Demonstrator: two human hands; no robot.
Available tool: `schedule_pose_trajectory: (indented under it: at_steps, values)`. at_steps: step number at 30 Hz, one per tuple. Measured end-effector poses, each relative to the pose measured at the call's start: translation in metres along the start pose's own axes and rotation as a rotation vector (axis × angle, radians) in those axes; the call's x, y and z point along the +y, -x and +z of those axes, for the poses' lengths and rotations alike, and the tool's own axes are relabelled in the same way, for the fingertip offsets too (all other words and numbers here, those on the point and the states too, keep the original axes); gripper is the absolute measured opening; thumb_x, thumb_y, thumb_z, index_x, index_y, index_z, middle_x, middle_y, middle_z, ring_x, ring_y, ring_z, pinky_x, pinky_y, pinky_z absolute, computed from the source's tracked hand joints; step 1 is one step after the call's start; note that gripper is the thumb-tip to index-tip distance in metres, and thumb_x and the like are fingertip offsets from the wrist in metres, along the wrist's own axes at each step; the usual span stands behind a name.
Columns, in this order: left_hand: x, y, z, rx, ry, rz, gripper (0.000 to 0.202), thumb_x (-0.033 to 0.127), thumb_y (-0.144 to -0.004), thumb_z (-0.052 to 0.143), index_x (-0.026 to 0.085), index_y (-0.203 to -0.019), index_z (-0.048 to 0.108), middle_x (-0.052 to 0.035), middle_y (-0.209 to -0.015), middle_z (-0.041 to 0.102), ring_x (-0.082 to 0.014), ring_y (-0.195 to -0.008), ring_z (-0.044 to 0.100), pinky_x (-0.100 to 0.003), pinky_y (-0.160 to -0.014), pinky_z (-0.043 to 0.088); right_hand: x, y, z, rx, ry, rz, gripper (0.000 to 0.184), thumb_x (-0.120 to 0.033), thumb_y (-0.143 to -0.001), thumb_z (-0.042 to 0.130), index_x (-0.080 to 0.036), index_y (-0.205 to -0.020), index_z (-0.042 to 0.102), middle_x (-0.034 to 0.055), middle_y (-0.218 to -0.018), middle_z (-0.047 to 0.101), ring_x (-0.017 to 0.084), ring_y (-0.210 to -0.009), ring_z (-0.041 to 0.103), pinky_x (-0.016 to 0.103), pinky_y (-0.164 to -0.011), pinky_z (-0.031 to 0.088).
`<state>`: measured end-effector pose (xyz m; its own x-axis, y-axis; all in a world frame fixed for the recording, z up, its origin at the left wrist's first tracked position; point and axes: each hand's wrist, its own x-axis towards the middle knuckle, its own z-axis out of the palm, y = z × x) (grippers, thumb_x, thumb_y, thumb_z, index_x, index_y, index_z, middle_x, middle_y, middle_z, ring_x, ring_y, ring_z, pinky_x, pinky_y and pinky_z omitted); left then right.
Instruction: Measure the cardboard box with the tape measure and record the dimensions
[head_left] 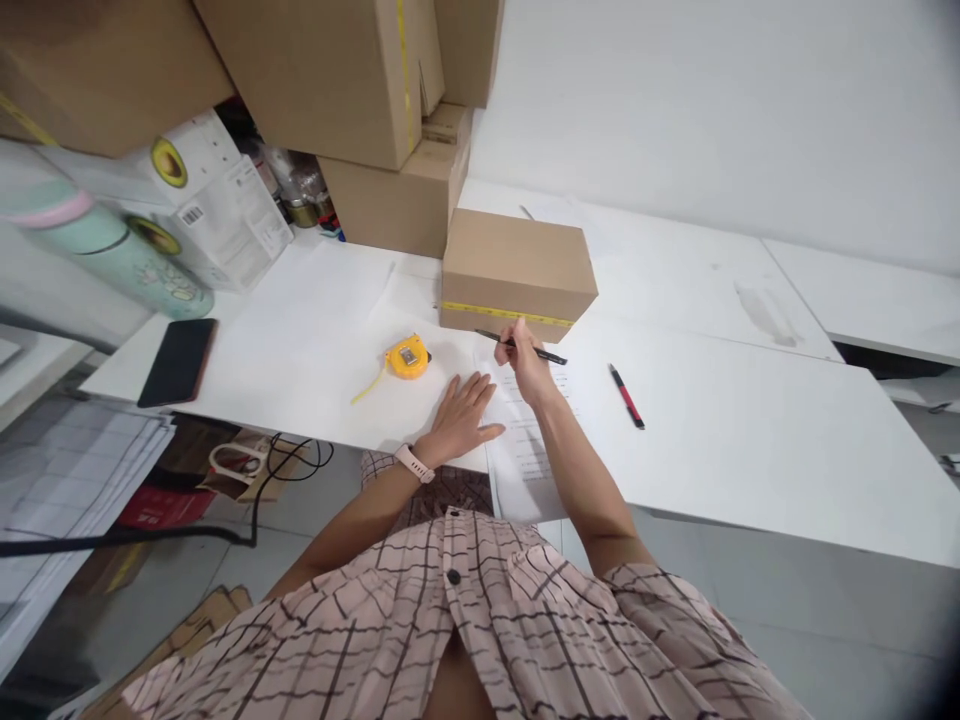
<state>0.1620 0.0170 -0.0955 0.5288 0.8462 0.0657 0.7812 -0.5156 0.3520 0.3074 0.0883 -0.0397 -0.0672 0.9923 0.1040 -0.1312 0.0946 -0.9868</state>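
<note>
My right hand [525, 362] is closed around a black pen [551, 356], above a sheet of paper [521, 470] with printed lines. Flat on the table at the paper's left edge lies my left hand [463, 415], fingers spread, holding nothing. Just beyond my right hand stands a brown cardboard box [517, 255] with a strip of yellow measuring tape along its front. A yellow tape measure [409, 357] rests to the left, a short length of its blade out. To the right of my forearm is a red and black pen [627, 397].
Large cardboard boxes [322, 80] are stacked at the back left. Near the left end of the white table [750, 420] are a phone [178, 362], a mint green bottle [112, 250] and a white box with avocado pictures [232, 215]. A black cable [255, 500] hangs below.
</note>
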Motion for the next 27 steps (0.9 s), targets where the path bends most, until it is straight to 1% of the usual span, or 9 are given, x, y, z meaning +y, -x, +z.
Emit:
schedule_pose_trajectory:
  at_steps: [2, 4, 8, 12, 15, 18, 20, 24, 27]
  values:
    - [0.000, 0.000, 0.000, 0.009, 0.014, -0.002, 0.067, 0.051, -0.093, 0.054, 0.015, -0.147, 0.040, -0.0158, -0.160, 0.034, -0.0300, -0.151, 0.024, -0.055, -0.123, 0.011, 0.021, -0.011, 0.008, -0.033, -0.031, 0.071, 0.063, -0.081, -0.085, 0.040, -0.024, -0.093, 0.064, 0.0019, -0.069, 0.064, 0.019, -0.076, 0.065, 0.035, -0.077, 0.053]
    - [0.000, 0.001, 0.001, 0.017, 0.021, -0.004, 0.066, 0.052, -0.092, 0.054, 0.015, -0.146, 0.041, -0.0158, -0.161, 0.032, -0.0303, -0.152, 0.024, -0.054, -0.123, 0.011, 0.040, -0.017, 0.009, -0.039, -0.003, 0.110, 0.061, -0.079, -0.081, 0.051, -0.023, -0.101, 0.066, 0.0048, -0.083, 0.070, 0.021, -0.088, 0.067, 0.035, -0.083, 0.053]
    - [0.001, 0.001, 0.001, 0.024, 0.012, -0.020, 0.069, 0.054, -0.089, 0.058, 0.014, -0.143, 0.043, -0.0184, -0.162, 0.028, -0.0318, -0.152, 0.021, -0.053, -0.123, 0.012, 0.064, -0.017, 0.001, 0.076, 0.107, 0.065, 0.043, -0.062, -0.072, 0.073, -0.021, -0.083, 0.067, 0.0012, -0.075, 0.066, 0.017, -0.076, 0.062, 0.031, -0.076, 0.050]
    - [0.002, -0.002, 0.001, 0.040, 0.003, -0.051, 0.063, 0.052, -0.088, 0.061, 0.014, -0.138, 0.048, -0.0198, -0.160, 0.030, -0.0331, -0.150, 0.025, -0.054, -0.122, 0.016, 0.066, -0.012, -0.003, 0.153, 0.173, -0.019, 0.038, -0.055, -0.072, 0.075, -0.021, -0.072, 0.057, -0.0032, -0.068, 0.058, 0.012, -0.065, 0.052, 0.028, -0.068, 0.047]
    - [0.002, -0.004, 0.002, 0.057, 0.004, -0.064, 0.059, 0.050, -0.088, 0.062, 0.015, -0.135, 0.050, -0.0201, -0.160, 0.030, -0.0346, -0.148, 0.028, -0.054, -0.120, 0.020, 0.062, -0.011, -0.004, 0.189, 0.193, 0.002, 0.034, -0.056, -0.081, 0.064, -0.022, -0.082, 0.058, -0.0036, -0.068, 0.057, 0.013, -0.066, 0.054, 0.028, -0.069, 0.047]
    - [0.002, -0.004, 0.003, 0.064, 0.014, -0.071, 0.061, 0.050, -0.088, 0.062, 0.016, -0.137, 0.048, -0.0190, -0.160, 0.031, -0.0348, -0.148, 0.028, -0.054, -0.120, 0.021, 0.062, -0.012, -0.006, 0.103, 0.167, 0.049, 0.038, -0.058, -0.083, 0.061, -0.022, -0.095, 0.062, 0.0009, -0.081, 0.067, 0.016, -0.078, 0.063, 0.031, -0.077, 0.050]
    - [0.002, -0.004, 0.003, 0.062, 0.023, -0.085, 0.067, 0.050, -0.088, 0.062, 0.012, -0.141, 0.044, -0.0207, -0.160, 0.030, -0.0350, -0.149, 0.027, -0.053, -0.121, 0.019, 0.062, -0.011, -0.006, 0.064, 0.181, 0.039, 0.038, -0.056, -0.079, 0.067, -0.020, -0.091, 0.064, 0.0031, -0.087, 0.069, 0.017, -0.083, 0.063, 0.031, -0.080, 0.050]
    - [0.003, -0.005, 0.002, 0.054, 0.037, -0.097, 0.075, 0.050, -0.088, 0.062, 0.006, -0.145, 0.038, -0.0233, -0.159, 0.030, -0.0353, -0.149, 0.025, -0.051, -0.122, 0.016, 0.063, -0.008, -0.003, 0.146, 0.302, -0.028, 0.035, -0.054, -0.082, 0.064, -0.020, -0.074, 0.056, -0.0009, -0.072, 0.061, 0.013, -0.068, 0.054, 0.028, -0.070, 0.046]
    - [0.004, -0.005, 0.001, 0.054, 0.029, -0.101, 0.074, 0.050, -0.089, 0.060, 0.008, -0.145, 0.038, -0.0219, -0.158, 0.033, -0.0349, -0.149, 0.026, -0.052, -0.122, 0.018, 0.063, -0.006, -0.002, 0.131, 0.310, -0.045, 0.033, -0.053, -0.084, 0.063, -0.021, -0.080, 0.056, -0.0017, -0.074, 0.060, 0.012, -0.066, 0.052, 0.027, -0.067, 0.045]
